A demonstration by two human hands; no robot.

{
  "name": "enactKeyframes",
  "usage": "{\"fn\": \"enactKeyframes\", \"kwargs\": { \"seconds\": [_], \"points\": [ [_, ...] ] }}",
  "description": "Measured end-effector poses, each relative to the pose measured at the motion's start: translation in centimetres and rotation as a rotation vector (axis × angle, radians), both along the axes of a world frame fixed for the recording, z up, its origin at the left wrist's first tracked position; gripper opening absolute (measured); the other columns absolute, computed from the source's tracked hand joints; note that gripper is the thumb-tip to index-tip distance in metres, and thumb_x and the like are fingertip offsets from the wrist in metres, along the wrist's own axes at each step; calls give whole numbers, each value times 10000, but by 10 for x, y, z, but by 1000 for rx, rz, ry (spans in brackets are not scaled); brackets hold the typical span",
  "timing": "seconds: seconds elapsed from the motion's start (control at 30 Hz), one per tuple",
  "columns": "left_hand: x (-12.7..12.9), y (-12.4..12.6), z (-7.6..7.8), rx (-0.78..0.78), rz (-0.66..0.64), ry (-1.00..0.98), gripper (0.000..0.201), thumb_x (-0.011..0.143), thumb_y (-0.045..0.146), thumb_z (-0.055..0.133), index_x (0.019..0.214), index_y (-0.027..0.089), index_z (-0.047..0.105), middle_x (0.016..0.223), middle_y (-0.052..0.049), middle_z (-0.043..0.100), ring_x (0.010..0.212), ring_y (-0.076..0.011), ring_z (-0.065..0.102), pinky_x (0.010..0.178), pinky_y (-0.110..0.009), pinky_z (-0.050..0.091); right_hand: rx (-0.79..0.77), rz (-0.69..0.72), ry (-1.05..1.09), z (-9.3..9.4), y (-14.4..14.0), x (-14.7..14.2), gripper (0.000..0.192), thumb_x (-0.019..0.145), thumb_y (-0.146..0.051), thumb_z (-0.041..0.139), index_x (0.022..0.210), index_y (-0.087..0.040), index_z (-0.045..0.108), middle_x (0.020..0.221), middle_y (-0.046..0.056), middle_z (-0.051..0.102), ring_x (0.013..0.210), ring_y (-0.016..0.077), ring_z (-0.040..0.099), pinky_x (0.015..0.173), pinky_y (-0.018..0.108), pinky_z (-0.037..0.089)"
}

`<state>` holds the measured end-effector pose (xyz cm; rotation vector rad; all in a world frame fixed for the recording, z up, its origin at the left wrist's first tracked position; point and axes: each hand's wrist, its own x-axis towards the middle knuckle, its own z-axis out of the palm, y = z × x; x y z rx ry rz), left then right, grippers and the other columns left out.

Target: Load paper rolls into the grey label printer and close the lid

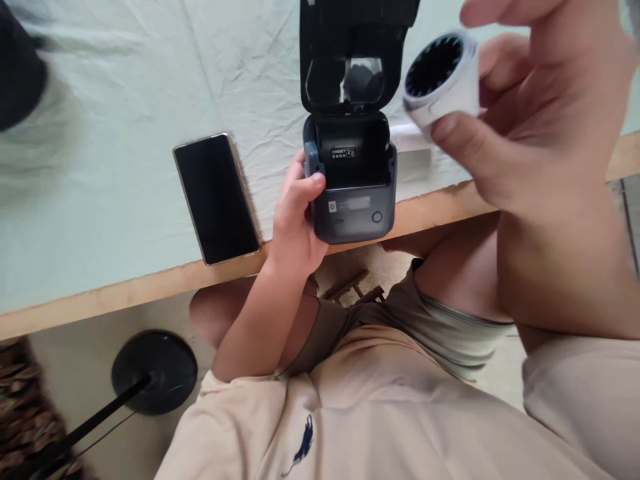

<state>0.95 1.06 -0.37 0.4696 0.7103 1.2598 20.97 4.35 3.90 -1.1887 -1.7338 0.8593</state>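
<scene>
A dark label printer (356, 213) rests in my left hand (296, 220) near the table edge, my thumb on its left side and my fingers around it. Its black lid (345, 50) is swung up, and the paper bay inside shows nothing but a small printed sticker. Up to the right, my right hand (530, 120) pinches a white roll of labels (453, 87) between thumb and fingers. The roll's dark, notched core faces up and left, toward the lid. Roll and printer are apart.
A smartphone (217, 199) with a dark screen lies left of the printer on the pale tablecloth (125, 167). Behind the printer's right side is a white piece (407, 137). A black object (17, 73) stands far left; a round black stand base (154, 372) is on the floor.
</scene>
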Motion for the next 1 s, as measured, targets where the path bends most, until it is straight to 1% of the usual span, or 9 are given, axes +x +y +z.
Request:
{"fn": "enactKeyframes", "kwargs": {
  "seconds": [0.1, 0.2, 0.27, 0.4, 0.53, 0.63, 0.77, 0.9, 1.0],
  "points": [
    [2, 0, -1, -6, -6, 27, 281, 851, 213, 599, 1130, 237, 581, 1001, -40, 697, 1368, -294, 601, 1138, -461, 526, 210, 66, -265, 5, -6, -10, 346, 931, -461, 658, 1235, -304, 608, 1276, -4, 607, 1050, 183, 672, 916, 361, 565],
    [2, -2, -2, 27, -33, 76, 355, 817, 256, 673, 1161, 252, 584, 1062, -45, 702, 1475, -311, 500, 1191, -440, 472, 247, 110, -592, 3, -4, -17, 318, 977, -519, 542, 1199, -293, 570, 1213, 32, 668, 1130, 275, 668, 1028, 496, 520],
    [1, -4, -3, 36, -50, 82, 343, 822, 261, 682, 1154, 259, 596, 1065, -38, 696, 1465, -312, 506, 1200, -429, 459, 241, 120, -696, -1, -1, -19, 312, 974, -549, 516, 1159, -307, 582, 1183, 38, 700, 1186, 319, 647, 1046, 554, 485],
    [0, -6, -6, 62, -40, 103, 314, 870, 204, 627, 1178, 258, 593, 1123, -27, 680, 1345, -285, 598, 1146, -421, 505, 292, 159, -689, -5, 2, -18, 303, 963, -590, 529, 1108, -356, 657, 1211, -3, 722, 1301, 332, 580, 1114, 570, 427],
    [0, -7, -6, 80, -60, 117, 276, 886, 215, 612, 1157, 265, 607, 1138, -30, 698, 1426, -287, 539, 1152, -386, 500, 299, 108, -681, -1, 1, -19, 377, 911, -662, 585, 1075, -349, 720, 1191, 4, 716, 1241, 354, 590, 1121, 591, 404],
    [0, -8, -5, 44, -65, 142, 270, 871, 240, 638, 1136, 281, 611, 1125, -25, 712, 1437, -290, 529, 1144, -360, 498, 280, 124, -707, 2, 2, -23, 312, 909, -592, 627, 1036, -323, 723, 1094, 24, 730, 1230, 351, 588, 1119, 585, 408],
    [1, -9, -5, 50, -46, 116, 270, 891, 194, 612, 1152, 264, 608, 1072, -11, 680, 1180, -230, 668, 1066, -372, 538, 237, 139, -737, 3, 5, -27, 165, 910, -443, 647, 940, -297, 718, 989, 34, 744, 1211, 341, 591, 1110, 576, 406],
    [1, -6, -6, 46, -22, 40, 231, 887, 200, 607, 1106, 263, 643, 985, 2, 674, 952, -188, 687, 1033, -376, 548, 242, 84, -633, 6, -1, -30, 334, 974, -527, 527, 837, -288, 717, 856, 17, 738, 1142, 317, 640, 1085, 599, 385],
    [-1, -3, -7, 65, -2, -6, 168, 911, 268, 607, 1066, 243, 666, 945, -21, 691, 1005, -222, 685, 1057, -384, 533, 317, 107, -564, 8, -9, -31, 383, 1006, -567, 459, 894, -318, 728, 896, -19, 755, 1112, 290, 669, 1046, 577, 405]
  ]
}}
